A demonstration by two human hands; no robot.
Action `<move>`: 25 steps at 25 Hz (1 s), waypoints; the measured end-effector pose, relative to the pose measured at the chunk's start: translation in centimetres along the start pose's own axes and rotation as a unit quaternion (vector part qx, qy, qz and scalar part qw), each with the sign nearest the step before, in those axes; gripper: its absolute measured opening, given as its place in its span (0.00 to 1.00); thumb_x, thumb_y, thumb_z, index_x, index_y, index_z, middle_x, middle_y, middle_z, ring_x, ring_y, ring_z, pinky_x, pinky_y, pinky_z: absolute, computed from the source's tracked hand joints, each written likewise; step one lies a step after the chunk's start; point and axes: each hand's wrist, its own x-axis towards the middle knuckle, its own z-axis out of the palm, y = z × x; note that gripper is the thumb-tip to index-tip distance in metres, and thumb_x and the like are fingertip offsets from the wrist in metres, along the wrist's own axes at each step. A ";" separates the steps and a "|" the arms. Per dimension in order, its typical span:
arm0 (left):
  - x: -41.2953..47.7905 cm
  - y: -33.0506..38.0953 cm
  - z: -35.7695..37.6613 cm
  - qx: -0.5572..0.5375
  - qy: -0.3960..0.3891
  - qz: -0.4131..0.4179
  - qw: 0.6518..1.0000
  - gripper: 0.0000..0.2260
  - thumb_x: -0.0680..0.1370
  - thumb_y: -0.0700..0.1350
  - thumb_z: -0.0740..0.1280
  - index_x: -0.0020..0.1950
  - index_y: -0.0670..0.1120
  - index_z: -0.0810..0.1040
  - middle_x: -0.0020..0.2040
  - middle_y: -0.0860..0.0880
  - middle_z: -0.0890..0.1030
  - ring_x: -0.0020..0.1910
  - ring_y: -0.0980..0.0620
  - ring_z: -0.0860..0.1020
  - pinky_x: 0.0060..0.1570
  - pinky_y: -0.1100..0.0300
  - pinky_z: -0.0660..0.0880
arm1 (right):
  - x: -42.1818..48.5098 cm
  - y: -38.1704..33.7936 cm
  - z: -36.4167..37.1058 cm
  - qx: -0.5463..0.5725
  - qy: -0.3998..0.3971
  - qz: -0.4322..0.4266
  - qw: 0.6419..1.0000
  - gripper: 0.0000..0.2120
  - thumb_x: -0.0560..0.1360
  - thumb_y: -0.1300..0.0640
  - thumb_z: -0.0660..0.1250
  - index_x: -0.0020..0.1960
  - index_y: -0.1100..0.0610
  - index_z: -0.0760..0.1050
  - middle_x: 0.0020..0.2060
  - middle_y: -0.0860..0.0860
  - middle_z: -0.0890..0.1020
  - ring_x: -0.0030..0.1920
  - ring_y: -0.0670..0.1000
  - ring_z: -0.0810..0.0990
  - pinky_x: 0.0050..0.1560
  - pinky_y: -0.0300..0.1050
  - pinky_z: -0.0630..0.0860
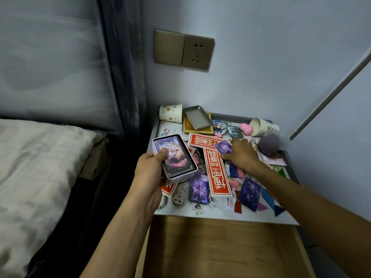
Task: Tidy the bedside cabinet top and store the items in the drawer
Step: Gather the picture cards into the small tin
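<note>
My left hand (pixel 149 169) grips an open tin box (pixel 174 157) with picture cards inside, held over the left edge of the bedside cabinet top (pixel 220 216). My right hand (pixel 244 154) reaches over the middle of the top and pinches a purple card (pixel 223 146). More purple cards (pixel 198 188) (pixel 250 192), red paper strips (pixel 217 171), keychain figures (pixel 178 198) and coloured shapes lie scattered on the top. The wooden drawer (pixel 220 247) stands pulled open below the front edge, with nothing visible inside.
At the back stand a paper cup (pixel 171 113), a grey tin lid (pixel 197 117) on a yellow tray (pixel 188 127), a tipped paper cup (pixel 263 126), a pink heart (pixel 246 128) and a purple sponge (pixel 270 144). The bed (pixel 40 167) is on the left; walls close off the back and right.
</note>
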 end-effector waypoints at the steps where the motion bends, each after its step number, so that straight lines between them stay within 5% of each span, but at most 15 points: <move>1: 0.0 0.0 0.0 0.002 0.001 -0.001 1.000 0.13 0.81 0.41 0.63 0.62 0.34 0.75 0.52 0.36 0.83 0.36 0.45 0.83 0.32 0.53 0.81 | 0.3 0.0 0.0 0.003 0.002 0.001 1.000 0.31 0.67 0.40 0.75 0.59 0.59 0.71 0.58 0.61 0.75 0.54 0.60 0.77 0.44 0.47 0.71; 4: 0.0 -0.1 0.0 0.002 0.001 -0.006 1.000 0.13 0.81 0.41 0.63 0.62 0.34 0.75 0.50 0.37 0.84 0.34 0.47 0.83 0.30 0.55 0.81 | 1.1 0.1 -0.1 0.016 0.003 0.003 1.000 0.28 0.64 0.42 0.78 0.52 0.60 0.73 0.54 0.61 0.77 0.50 0.60 0.77 0.41 0.46 0.70; 9: -0.2 0.1 0.0 0.002 0.006 -0.010 1.000 0.13 0.81 0.41 0.63 0.62 0.35 0.75 0.49 0.38 0.84 0.33 0.48 0.84 0.29 0.55 0.81 | 0.4 -0.3 -0.5 0.146 0.032 -0.030 0.988 0.31 0.65 0.56 0.80 0.61 0.60 0.67 0.55 0.58 0.77 0.52 0.58 0.78 0.45 0.49 0.74; 13: 0.0 0.2 -0.4 0.004 0.006 -0.005 1.000 0.13 0.81 0.42 0.63 0.61 0.36 0.77 0.49 0.38 0.84 0.42 0.42 0.84 0.43 0.47 0.82 | -2.9 -1.9 -2.9 0.242 0.075 -0.062 0.965 0.30 0.70 0.61 0.76 0.67 0.58 0.66 0.60 0.57 0.77 0.54 0.55 0.78 0.40 0.42 0.72; 15: 0.2 0.5 -0.8 -0.003 0.012 0.001 1.000 0.12 0.81 0.43 0.63 0.60 0.36 0.77 0.48 0.38 0.85 0.44 0.40 0.84 0.50 0.41 0.80 | -5.9 -3.3 -3.5 0.288 -0.004 -0.086 0.954 0.32 0.70 0.63 0.74 0.70 0.56 0.64 0.61 0.56 0.76 0.48 0.51 0.79 0.35 0.38 0.75; 18: 0.4 0.7 -1.2 -0.011 0.022 0.007 1.000 0.12 0.81 0.43 0.63 0.60 0.36 0.78 0.48 0.39 0.85 0.44 0.40 0.85 0.50 0.41 0.80 | -10.0 -5.2 -1.9 0.172 -0.169 -0.119 0.963 0.36 0.69 0.63 0.75 0.73 0.55 0.63 0.65 0.55 0.75 0.52 0.51 0.79 0.44 0.37 0.76; 21: -0.1 0.6 -1.2 0.003 0.015 0.008 1.000 0.12 0.81 0.43 0.64 0.59 0.36 0.78 0.48 0.39 0.85 0.44 0.41 0.85 0.48 0.44 0.81 | -10.5 -5.4 -0.1 0.105 -0.147 -0.112 0.977 0.38 0.67 0.59 0.78 0.72 0.56 0.65 0.67 0.56 0.75 0.63 0.56 0.75 0.55 0.43 0.72; 25: -0.1 0.6 -1.3 0.003 0.010 0.003 1.000 0.12 0.81 0.43 0.64 0.60 0.36 0.77 0.49 0.39 0.85 0.44 0.41 0.85 0.47 0.44 0.81 | -9.9 -5.3 0.8 0.081 -0.127 -0.116 0.982 0.36 0.65 0.56 0.80 0.69 0.56 0.70 0.62 0.55 0.78 0.59 0.55 0.77 0.55 0.47 0.77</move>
